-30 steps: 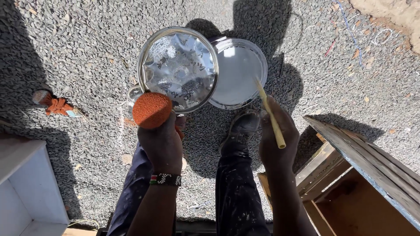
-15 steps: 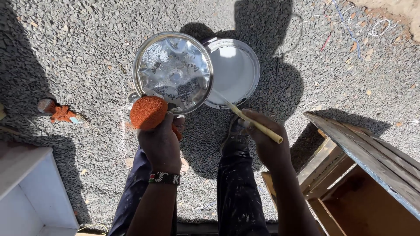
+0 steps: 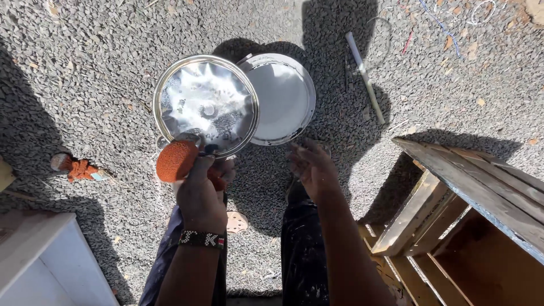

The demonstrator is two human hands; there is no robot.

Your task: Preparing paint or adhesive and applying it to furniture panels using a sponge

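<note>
My left hand (image 3: 199, 190) grips the rim of a shiny round metal lid (image 3: 206, 104), held tilted over the gravel, together with an orange round sanding pad (image 3: 175, 160) pressed under the fingers. My right hand (image 3: 313, 165) hovers with fingers apart and nothing in it, just below a white round bucket lid (image 3: 284, 96) that lies on the ground partly behind the metal lid. A pale stick (image 3: 365, 77) lies on the gravel to the upper right, apart from both hands.
A weathered wooden crate (image 3: 470, 221) stands at the right. A white box corner (image 3: 39, 255) sits bottom left. Orange scraps (image 3: 76, 168) lie on the gravel at left, and a small tan disc (image 3: 236, 222) lies between my legs.
My right hand held the pale stick earlier; now the stick lies on the gravel at upper right and the hand is empty. The left hand keeps the lid and pad.
</note>
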